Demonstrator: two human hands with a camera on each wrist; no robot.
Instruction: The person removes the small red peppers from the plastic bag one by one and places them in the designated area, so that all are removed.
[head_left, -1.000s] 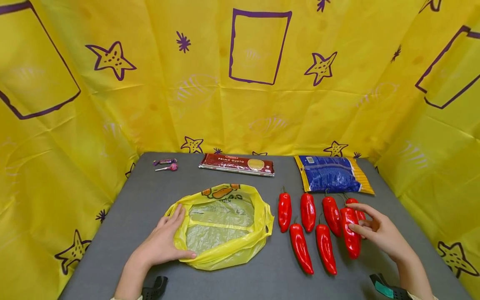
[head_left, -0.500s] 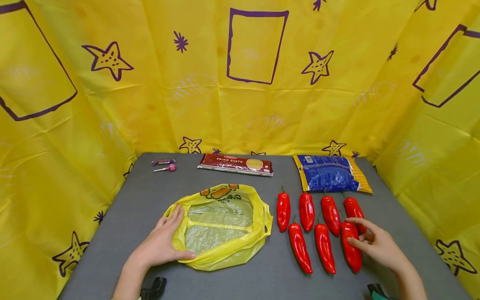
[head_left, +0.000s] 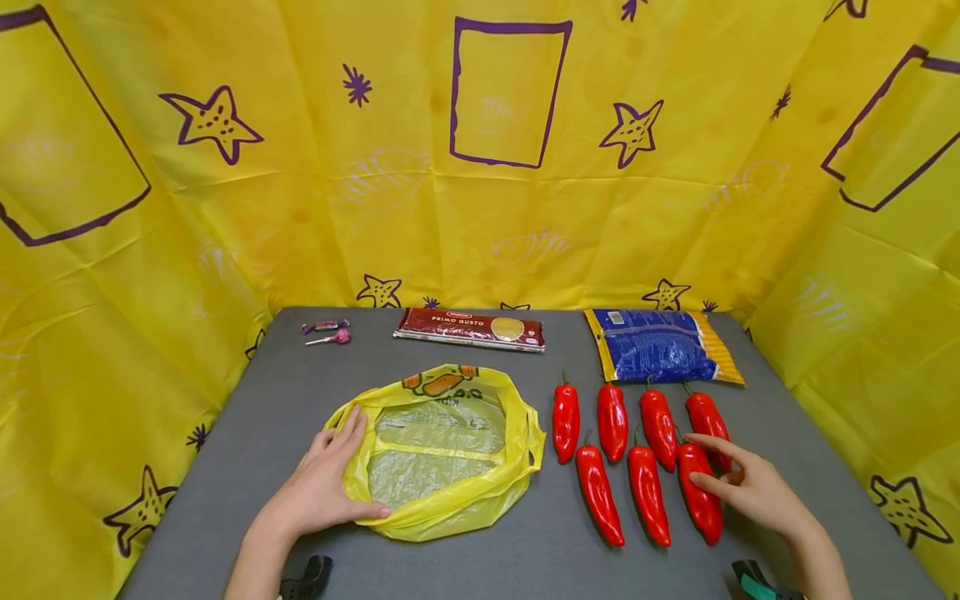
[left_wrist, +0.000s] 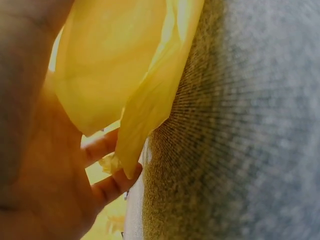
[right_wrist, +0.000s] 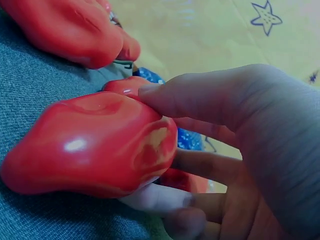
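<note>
The right hand (head_left: 750, 492) lies on the desk (head_left: 525, 558) at the near right, its grip closing on a red pepper (head_left: 699, 502): the thumb (right_wrist: 200, 97) presses the pepper's top while the fingers (right_wrist: 205, 167) curl in against its far side. That pepper rests on the desk as the rightmost of the near row of three, beside two others (head_left: 598, 493) (head_left: 648, 494). Four more peppers (head_left: 567, 422) (head_left: 612, 421) (head_left: 659, 427) (head_left: 707, 421) lie in a row just beyond them.

The left hand (head_left: 322, 487) rests on the near left edge of a yellow bag (head_left: 450, 450), which lies flat and open-mouthed on the desk, left of the peppers. Its grip is relaxed and spread, fingers straight along the bag's rim and thumb laid over the near edge; in the left wrist view the plastic drapes over the fingers (left_wrist: 112, 185).

At the far side of the desk lie a brown pasta pack (head_left: 471, 328), a blue packet (head_left: 663, 346) to its right, and at the far left a lollipop (head_left: 328, 338) with a wrapped sweet (head_left: 324, 326) just behind it. Yellow star-printed cloth (head_left: 300, 167) walls the desk on three sides.
</note>
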